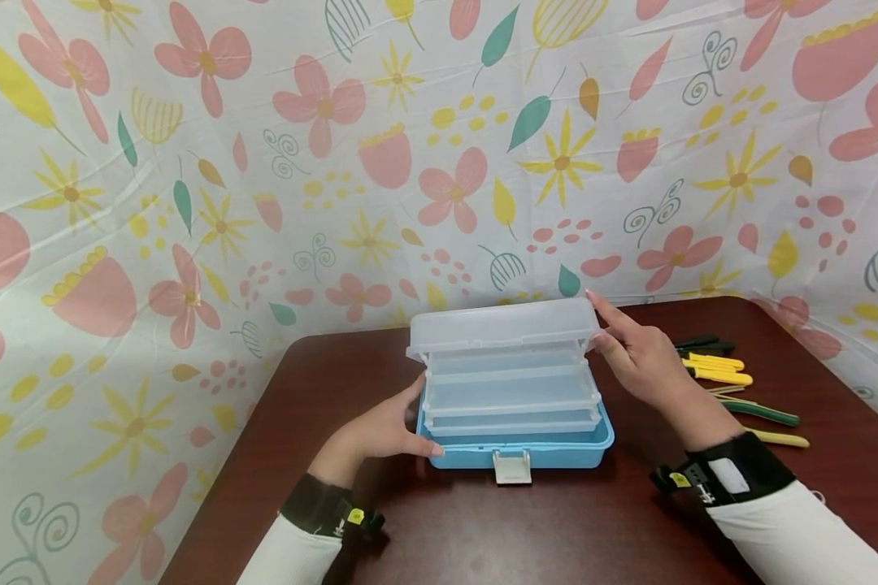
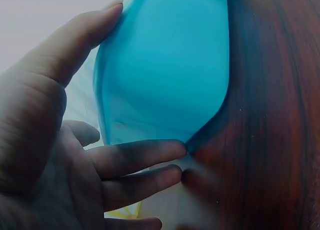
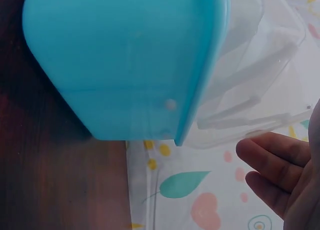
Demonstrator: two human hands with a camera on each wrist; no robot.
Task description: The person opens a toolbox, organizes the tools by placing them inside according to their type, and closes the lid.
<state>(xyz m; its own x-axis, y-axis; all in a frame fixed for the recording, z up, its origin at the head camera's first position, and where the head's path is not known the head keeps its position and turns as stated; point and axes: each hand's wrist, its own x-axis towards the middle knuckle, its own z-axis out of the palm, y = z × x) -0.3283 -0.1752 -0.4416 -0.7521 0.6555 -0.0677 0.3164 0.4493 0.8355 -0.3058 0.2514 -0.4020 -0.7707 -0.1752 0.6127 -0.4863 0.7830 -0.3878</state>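
Note:
A light-blue plastic toolbox (image 1: 519, 457) stands on the table with its translucent lid (image 1: 505, 325) raised and tilted back. Clear tiered trays (image 1: 512, 394) show beneath the lid, with a white latch (image 1: 512, 467) hanging at the front. My left hand (image 1: 384, 426) holds the box's left end, thumb on the front rim; in the left wrist view its fingers (image 2: 145, 157) reach the far lower corner of the blue wall (image 2: 165, 64). At the lid's right end, my right hand (image 1: 640, 357) grips the edge between thumb and fingers.
Right of the box lie yellow-handled tools (image 1: 717, 370), a green-handled tool (image 1: 761, 412), a pale yellow handle (image 1: 779, 439) and black handles (image 1: 702, 344). A flower-print cloth (image 1: 454, 195) hangs behind the dark wood table (image 1: 556, 528).

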